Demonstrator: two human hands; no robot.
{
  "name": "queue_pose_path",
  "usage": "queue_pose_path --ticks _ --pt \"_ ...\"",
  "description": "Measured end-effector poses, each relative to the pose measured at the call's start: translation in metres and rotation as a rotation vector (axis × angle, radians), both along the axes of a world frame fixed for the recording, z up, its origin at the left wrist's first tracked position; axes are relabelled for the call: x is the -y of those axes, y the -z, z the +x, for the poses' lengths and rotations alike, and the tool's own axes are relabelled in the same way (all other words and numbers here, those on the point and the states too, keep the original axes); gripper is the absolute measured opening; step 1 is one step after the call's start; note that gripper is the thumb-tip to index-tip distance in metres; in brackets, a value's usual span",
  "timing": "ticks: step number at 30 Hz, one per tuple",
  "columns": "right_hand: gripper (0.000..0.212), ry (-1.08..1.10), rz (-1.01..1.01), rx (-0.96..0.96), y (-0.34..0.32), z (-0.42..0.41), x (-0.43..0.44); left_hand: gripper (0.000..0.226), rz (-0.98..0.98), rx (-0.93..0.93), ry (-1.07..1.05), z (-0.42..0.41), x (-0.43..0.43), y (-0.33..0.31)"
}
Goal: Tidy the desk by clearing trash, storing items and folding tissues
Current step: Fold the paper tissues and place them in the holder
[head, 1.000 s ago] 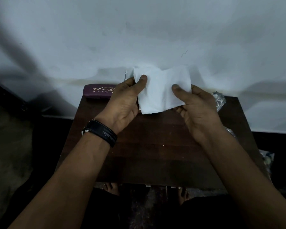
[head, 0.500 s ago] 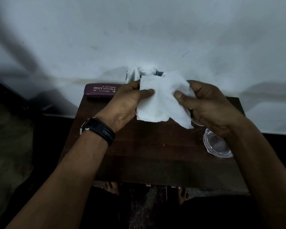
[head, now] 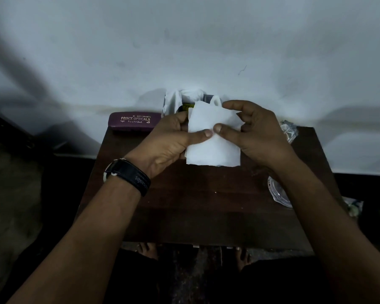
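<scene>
From the head view, our left hand (head: 165, 137) and right hand (head: 250, 132) both pinch the white tissue (head: 213, 139), thumbs almost meeting on its near face at mid-height, fingers behind. The tissue hangs upright between the hands, above the far half of the dark wooden desk (head: 198, 207), its long axis running top to bottom and its lower edge free. We judge a fold is in hand: both hands sit equally near, so either could bring one edge across. Behind stand a spectacle case (head: 131, 122) and a tissue-filled holder (head: 180, 102); a glass dish (head: 278, 191) lies under our right forearm.
</scene>
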State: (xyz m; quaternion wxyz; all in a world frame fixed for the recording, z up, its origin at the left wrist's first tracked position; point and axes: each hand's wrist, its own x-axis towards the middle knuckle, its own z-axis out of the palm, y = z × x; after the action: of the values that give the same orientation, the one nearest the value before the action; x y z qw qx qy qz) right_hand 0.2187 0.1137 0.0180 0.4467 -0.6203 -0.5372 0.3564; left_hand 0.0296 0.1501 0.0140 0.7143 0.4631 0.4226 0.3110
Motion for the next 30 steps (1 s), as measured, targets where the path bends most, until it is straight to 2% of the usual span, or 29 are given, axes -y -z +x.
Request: queue_pose_path --ticks 2,5,7,9,11,14,17,22,26,30 --pt "0.053 0.071 -0.032 -0.07 0.001 0.002 -0.001 0.047 -0.007 0.039 -0.052 -0.001 -0.002 0.0" --pt "0.072 0.099 -0.184 -0.37 -0.005 0.007 0.001 0.042 -0.018 0.098 -0.101 -0.002 -0.003 -0.003" --pt "0.064 -0.037 -0.261 -0.579 -0.012 0.008 0.008 0.042 -0.037 0.137 -0.077 -0.002 -0.002 -0.006" --pt "0.049 -0.173 -0.307 -0.65 -0.016 0.005 0.016 0.042 -0.054 0.15 -0.046 -0.001 -0.001 -0.008" --pt "0.043 -0.187 -0.319 -0.649 -0.014 0.005 0.017 0.041 -0.023 0.117 -0.041 -0.001 -0.001 -0.007" --pt "0.034 -0.078 -0.281 -0.599 -0.01 0.006 0.012 0.039 0.075 -0.006 -0.058 -0.003 -0.002 -0.003" --pt "0.032 0.004 -0.236 -0.522 -0.005 0.01 0.009 0.04 0.087 -0.063 -0.055 -0.005 -0.003 -0.001" --pt "0.032 -0.023 -0.191 -0.47 -0.006 0.009 0.01 0.046 0.119 -0.044 -0.063 -0.007 -0.006 0.003" --pt "0.024 -0.02 -0.167 -0.381 -0.003 0.009 0.008 0.032 0.123 -0.045 -0.056 -0.005 -0.004 0.002" --pt "0.039 0.012 -0.129 -0.263 -0.001 0.01 0.005 0.045 0.087 0.013 -0.055 -0.006 -0.001 -0.006"
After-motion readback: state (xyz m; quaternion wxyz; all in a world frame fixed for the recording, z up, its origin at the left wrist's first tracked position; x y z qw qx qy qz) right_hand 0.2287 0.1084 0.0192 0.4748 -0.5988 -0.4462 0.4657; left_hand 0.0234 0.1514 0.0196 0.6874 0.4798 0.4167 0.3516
